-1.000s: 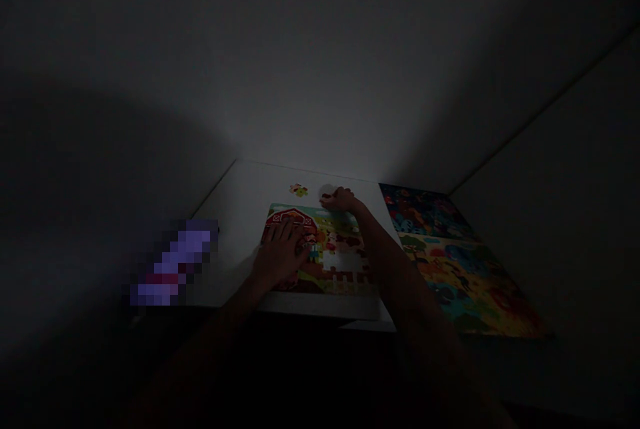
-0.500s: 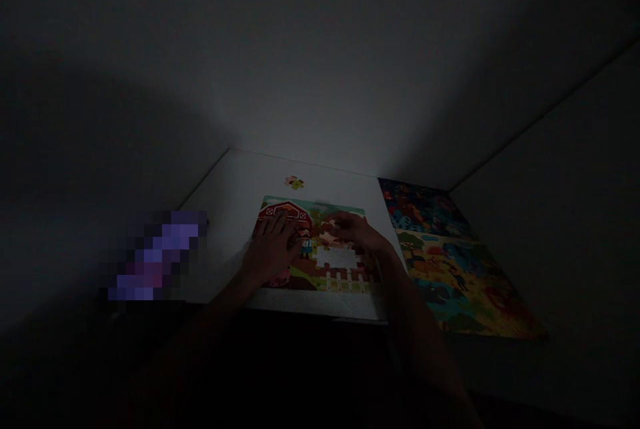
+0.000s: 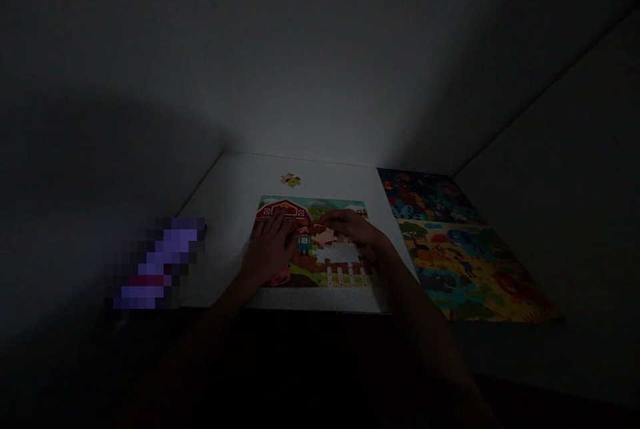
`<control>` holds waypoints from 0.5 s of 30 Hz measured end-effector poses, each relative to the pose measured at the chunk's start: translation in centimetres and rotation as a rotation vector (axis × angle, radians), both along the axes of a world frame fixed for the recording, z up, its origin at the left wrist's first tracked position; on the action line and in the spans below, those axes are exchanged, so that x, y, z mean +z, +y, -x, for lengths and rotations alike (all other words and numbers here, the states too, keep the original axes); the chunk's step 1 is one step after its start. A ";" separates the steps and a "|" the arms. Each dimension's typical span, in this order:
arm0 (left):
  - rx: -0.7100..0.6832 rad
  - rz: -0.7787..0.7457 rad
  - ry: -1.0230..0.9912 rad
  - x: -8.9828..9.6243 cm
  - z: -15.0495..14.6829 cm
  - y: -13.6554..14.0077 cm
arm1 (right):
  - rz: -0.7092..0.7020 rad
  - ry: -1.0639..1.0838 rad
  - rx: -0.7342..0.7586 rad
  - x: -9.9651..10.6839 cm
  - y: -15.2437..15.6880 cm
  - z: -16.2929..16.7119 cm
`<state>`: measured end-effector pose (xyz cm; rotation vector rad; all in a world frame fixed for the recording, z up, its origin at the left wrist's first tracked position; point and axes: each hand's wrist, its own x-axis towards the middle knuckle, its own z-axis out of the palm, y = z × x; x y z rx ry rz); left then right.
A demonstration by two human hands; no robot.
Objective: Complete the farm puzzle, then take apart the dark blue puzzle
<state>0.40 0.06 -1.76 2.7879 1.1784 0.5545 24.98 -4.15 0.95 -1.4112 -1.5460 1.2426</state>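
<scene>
Left hand fingers spread nearly flat, pressing on the red-barn side of the colourful cardboard farm jigsaw puzzle. Right hand fingers curled loosely, tips on a small puzzle piece at the puzzle's middle; actual pinch too dark to tell. White gap just below it. Puzzle lies on white table. Loose piece beyond. Second bright animal-print puzzle board just right.
</scene>
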 end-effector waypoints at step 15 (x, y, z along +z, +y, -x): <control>0.024 -0.005 -0.016 0.5 0.1 -0.4 | -0.080 -0.475 -0.616 0.5 7.2 -2.4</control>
